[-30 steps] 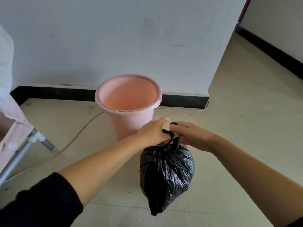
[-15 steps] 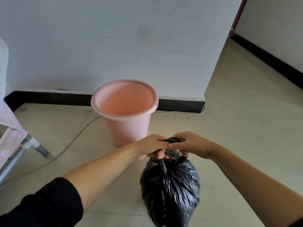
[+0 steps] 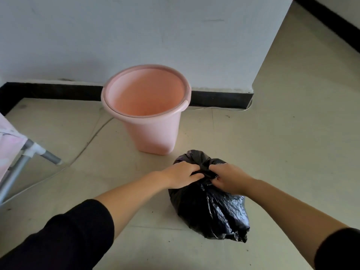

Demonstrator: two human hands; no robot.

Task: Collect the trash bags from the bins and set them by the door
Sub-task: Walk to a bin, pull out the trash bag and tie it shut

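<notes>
TEXT: none legible | LABELS: none | BRANDS: none | NUMBERS: none | SIGNS: none | VIEW: head camera

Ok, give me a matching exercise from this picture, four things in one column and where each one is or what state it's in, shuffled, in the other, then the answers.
Things:
1. pink bin
2. black trash bag
3. left hand
4. white cable

States:
A. gripping the bag's gathered top, opposite the right hand
B. trailing across the floor, left of the bin
C. upright against the baseboard, no bag inside
D. on the floor in front of the bin, top bunched

Pairs: 1-C, 2-D, 3-A, 4-B
</notes>
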